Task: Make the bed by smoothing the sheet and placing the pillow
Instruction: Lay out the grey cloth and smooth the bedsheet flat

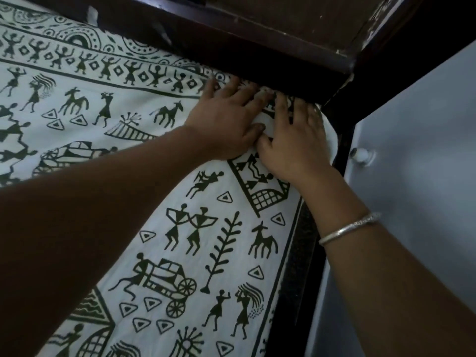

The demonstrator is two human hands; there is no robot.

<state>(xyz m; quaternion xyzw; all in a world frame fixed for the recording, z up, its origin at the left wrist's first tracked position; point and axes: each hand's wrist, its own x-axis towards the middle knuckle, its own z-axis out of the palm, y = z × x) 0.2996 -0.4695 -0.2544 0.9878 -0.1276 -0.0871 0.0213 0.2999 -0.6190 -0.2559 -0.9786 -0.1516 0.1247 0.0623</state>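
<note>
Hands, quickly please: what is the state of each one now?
Left hand: open, palm flat on the sheet at the corner, holding nothing.
Right hand: open, fingers spread, pressing the sheet beside the bed frame.

White sheet printed with dark folk figures

It lay flat across most of the frame, smooth, its corner rounding down at the upper right beside the dark frame.
</note>
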